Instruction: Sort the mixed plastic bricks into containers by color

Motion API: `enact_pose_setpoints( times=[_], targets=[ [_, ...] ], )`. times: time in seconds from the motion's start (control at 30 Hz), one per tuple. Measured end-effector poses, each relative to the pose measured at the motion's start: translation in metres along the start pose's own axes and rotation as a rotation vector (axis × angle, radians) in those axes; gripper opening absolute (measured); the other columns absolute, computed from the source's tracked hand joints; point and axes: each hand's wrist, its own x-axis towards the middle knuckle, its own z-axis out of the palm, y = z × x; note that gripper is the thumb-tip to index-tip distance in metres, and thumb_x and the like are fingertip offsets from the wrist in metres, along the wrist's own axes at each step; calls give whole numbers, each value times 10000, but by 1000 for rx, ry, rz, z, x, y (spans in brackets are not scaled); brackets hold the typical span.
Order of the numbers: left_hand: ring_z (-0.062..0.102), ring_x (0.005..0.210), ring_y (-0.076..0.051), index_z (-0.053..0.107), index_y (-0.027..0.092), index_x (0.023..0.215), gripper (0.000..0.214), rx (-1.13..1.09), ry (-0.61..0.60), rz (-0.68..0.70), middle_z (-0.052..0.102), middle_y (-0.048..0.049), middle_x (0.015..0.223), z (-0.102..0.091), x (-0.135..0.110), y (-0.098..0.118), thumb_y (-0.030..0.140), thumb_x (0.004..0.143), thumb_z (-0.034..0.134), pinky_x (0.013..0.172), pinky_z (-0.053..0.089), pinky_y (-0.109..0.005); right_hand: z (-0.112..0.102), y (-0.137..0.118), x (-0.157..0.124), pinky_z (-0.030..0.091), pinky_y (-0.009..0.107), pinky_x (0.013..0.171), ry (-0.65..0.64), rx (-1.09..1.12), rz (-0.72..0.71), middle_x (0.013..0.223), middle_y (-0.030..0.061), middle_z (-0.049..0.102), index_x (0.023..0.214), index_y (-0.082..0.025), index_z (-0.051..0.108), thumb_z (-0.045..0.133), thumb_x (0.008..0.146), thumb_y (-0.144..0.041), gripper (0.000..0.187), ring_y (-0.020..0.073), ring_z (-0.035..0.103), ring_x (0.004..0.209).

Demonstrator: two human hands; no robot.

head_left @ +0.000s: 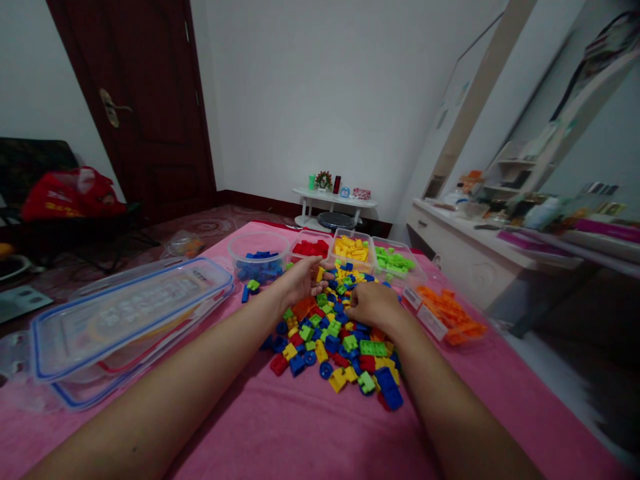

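A mixed pile of toy building bricks (pixel 330 327) in blue, yellow, green, red and orange lies on the pink cloth. At the pile's far left edge is my left hand (pixel 300 281), turned sideways, with a yellow brick (pixel 320 273) between thumb and fingers. My right hand (pixel 373 304) reaches into the right side of the pile, back up and fingers curled down; whatever its fingertips hold is hidden. Behind the hands stand clear containers of sorted bricks: blue bricks (pixel 260 267), red bricks (pixel 311 249), yellow bricks (pixel 351 249) and green bricks (pixel 394 259).
To the right, a clear box holds orange bricks (pixel 453 317). Stacked clear lids with blue rims (pixel 135 313) lie on the left of the pink cloth (pixel 260 427). A small blue and green group of bricks (pixel 250 288) sits apart, near the round tub (pixel 235 250).
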Motion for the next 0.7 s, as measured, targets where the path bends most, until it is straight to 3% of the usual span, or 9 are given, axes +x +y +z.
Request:
enact_pose_setpoints(
  times=[0.17, 0.3, 0.43, 0.53, 0.6, 0.7],
  targets=[
    [541, 486, -69, 608, 149, 923, 222, 57, -13, -30, 645, -40, 754, 7, -4, -2, 330, 855, 498, 403, 393, -142, 5, 0, 4, 435, 277, 598, 1, 27, 9, 816, 92, 705, 753, -206, 704, 629, 619, -263, 164, 232, 643, 772],
    [575, 525, -81, 602, 158, 940, 223, 93, -18, -21, 644, -40, 779, 11, -6, -2, 340, 859, 503, 476, 460, -167, -7, 10, 3, 380, 252, 541, 25, 149, 23, 732, 60, 694, 674, -223, 708, 627, 628, -310, 127, 192, 620, 677],
    [637, 619, -137, 574, 162, 1007, 341, 69, -61, -11, 644, -64, 814, 14, -7, -4, 454, 855, 485, 558, 522, -236, -24, 13, 0, 361, 242, 551, 206, 290, 41, 745, 41, 696, 764, -234, 732, 593, 670, -291, 177, 169, 606, 677],
    [659, 639, -172, 548, 171, 1066, 460, -32, -168, -41, 642, -68, 817, 18, -9, -5, 556, 825, 476, 546, 540, -269, -25, 4, 0, 398, 240, 609, 345, 435, -92, 827, 35, 707, 892, -221, 723, 589, 696, -278, 244, 160, 605, 714],
    [660, 627, -171, 556, 152, 1046, 469, -125, -240, -92, 643, -77, 791, 20, -11, -6, 559, 835, 457, 507, 532, -242, -23, -1, 2, 422, 242, 637, 418, 545, -181, 899, 43, 703, 970, -202, 703, 613, 701, -297, 299, 153, 602, 720],
    [642, 582, -135, 582, 116, 960, 379, -226, -253, -165, 646, -103, 760, 22, -11, -10, 463, 873, 457, 408, 457, -147, -22, 5, 5, 442, 252, 624, 565, 678, -173, 932, 64, 693, 996, -170, 686, 626, 711, -346, 340, 144, 591, 684]
  ],
)
